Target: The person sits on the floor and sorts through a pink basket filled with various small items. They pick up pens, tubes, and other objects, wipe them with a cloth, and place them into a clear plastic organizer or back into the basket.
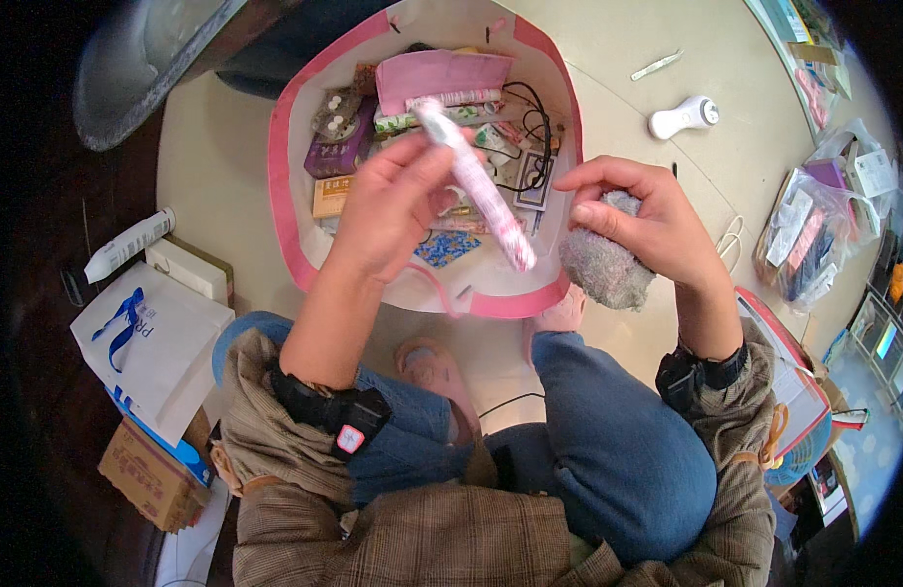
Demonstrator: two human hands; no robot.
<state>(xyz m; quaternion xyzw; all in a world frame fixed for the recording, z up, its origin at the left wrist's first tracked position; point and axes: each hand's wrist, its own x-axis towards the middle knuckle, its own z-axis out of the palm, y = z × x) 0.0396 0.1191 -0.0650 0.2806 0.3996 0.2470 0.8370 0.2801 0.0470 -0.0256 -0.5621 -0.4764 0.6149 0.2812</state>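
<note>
My left hand [401, 198] grips a slim pink-and-white tube [488, 194] near its upper end, tilted over an open white bag with a pink rim [281, 183]. Motion blurs the tube's print. A crumpled grey cloth [605, 268] is held in my right hand [646, 213], just beyond the bag's right side. Inside the bag lie a pink pouch [440, 77], a purple box [341, 143], an orange box [332, 197], a black cable [547, 139] and a blue patterned packet [447, 248]. Another pink-and-white tube [466, 97] rests by the pouch.
On the floor to the right are a white handheld device [682, 117] and tweezers [657, 64]. Clear plastic bags [804, 227] of goods stand farther right. At left are a white tube [132, 242], a white paper bag [154, 337] and a brown cardboard box [154, 469].
</note>
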